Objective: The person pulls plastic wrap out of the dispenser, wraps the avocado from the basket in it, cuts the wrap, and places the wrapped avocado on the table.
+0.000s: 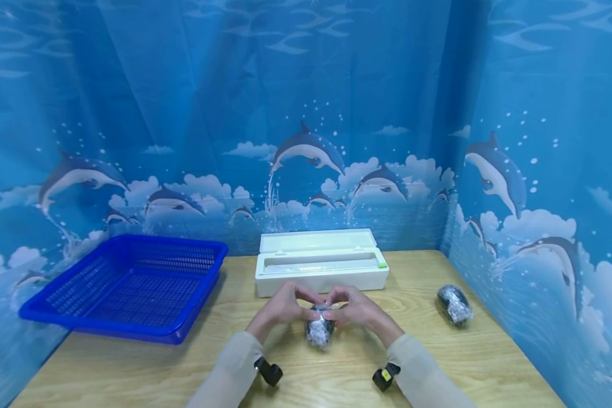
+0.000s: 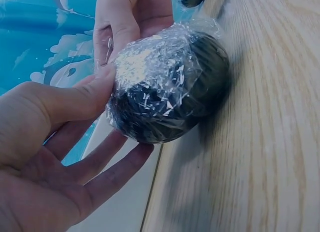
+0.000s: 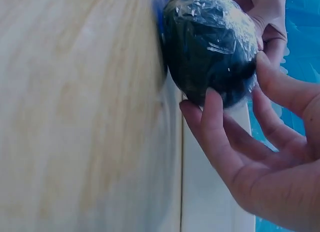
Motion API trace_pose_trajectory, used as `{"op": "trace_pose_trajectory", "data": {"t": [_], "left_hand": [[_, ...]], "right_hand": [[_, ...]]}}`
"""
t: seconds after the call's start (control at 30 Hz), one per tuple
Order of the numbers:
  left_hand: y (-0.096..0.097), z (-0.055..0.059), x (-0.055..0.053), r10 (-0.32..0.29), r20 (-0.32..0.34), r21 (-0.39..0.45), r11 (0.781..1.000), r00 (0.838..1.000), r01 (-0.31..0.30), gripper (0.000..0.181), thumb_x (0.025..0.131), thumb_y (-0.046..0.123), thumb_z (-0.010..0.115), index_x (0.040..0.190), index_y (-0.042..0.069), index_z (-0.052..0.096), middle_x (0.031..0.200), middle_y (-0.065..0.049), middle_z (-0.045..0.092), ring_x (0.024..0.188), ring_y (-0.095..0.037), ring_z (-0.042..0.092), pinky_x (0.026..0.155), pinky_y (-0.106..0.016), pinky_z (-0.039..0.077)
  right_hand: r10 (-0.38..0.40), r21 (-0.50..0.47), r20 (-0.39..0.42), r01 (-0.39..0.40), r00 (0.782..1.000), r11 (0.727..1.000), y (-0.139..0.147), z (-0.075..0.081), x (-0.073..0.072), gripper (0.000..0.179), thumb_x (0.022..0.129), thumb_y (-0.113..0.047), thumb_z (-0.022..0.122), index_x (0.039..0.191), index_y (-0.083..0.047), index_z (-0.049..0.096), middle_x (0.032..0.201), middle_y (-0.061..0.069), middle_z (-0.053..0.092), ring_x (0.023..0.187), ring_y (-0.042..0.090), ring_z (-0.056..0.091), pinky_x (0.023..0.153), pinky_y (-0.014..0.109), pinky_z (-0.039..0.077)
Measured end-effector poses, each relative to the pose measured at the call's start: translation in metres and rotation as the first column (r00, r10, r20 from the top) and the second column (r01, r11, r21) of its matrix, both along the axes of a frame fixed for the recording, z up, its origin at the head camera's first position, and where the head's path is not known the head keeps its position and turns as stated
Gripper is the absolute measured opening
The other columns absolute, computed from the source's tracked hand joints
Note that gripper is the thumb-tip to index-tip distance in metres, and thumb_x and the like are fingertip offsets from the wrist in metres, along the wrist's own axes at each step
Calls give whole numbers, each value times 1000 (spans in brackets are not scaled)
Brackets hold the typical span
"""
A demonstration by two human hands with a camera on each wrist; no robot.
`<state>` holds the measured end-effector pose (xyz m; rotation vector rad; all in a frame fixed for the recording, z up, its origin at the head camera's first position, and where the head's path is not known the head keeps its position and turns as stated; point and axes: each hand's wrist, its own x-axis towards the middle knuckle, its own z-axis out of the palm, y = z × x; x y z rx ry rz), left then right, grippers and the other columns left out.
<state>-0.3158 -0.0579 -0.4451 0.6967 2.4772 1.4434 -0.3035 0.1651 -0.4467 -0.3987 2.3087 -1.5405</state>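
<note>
A dark, rounded oval object wrapped in crinkled cling film (image 1: 319, 333) is between both hands at the middle of the table, close over the wood. My left hand (image 1: 289, 306) pinches the film at its far end, with the thumb pressed on the wrap. On the other side my right hand (image 1: 353, 309) holds it too, thumb and fingertips against the film. The left wrist view shows the wrapped object's (image 2: 170, 84) shiny, bunched plastic. In the right wrist view, fingertips support the darker, smoother side of the wrapped object (image 3: 212, 51).
Just behind the hands stands a white cling film dispenser (image 1: 321, 283) with its lid raised and a green piece at its right end. A blue plastic basket (image 1: 199, 317) is at the left. Another wrapped dark object (image 1: 454, 305) lies on the wooden table (image 1: 418, 334) at the right.
</note>
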Motion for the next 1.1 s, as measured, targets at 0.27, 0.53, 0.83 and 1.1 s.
{"op": "trace_pose_trajectory", "data": {"t": [0.27,0.53,0.83,1.1], "left_hand": [[-4,2,-3,4,-35,-42,999,999,-6,17,75,5,89,88,15,83,103,0,77,102,-16,66,105,-56,50],[-3,7,-2,-6,-19,-46,999,1000,5,21,74,7,91,91,14,82,97,0,79,97,-15,69,100,-52,55],[-5,7,-1,-18,-28,-66,998,999,16,20,73,7,92,89,13,83,93,0,77,94,-19,68,91,-39,57],[-5,6,-2,-34,-13,-56,998,999,34,16,74,6,91,87,8,83,91,-4,76,87,-13,64,90,-41,57]], "right_hand": [[72,-73,68,-67,995,995,7,5,-2,30,103,-20,62,122,4,65,122,19,68,97,20,71,87,40,64],[10,16,-12,-10,1000,1000,-1,-1,-2,20,93,-14,76,104,0,68,115,14,68,95,20,67,76,36,64],[1,-25,92,1,996,1000,-2,2,3,27,95,-15,74,111,2,60,111,18,69,86,21,70,78,41,66],[10,5,149,-11,989,1000,-3,2,4,44,99,-24,70,129,4,53,108,20,71,79,22,73,75,41,66]]}}
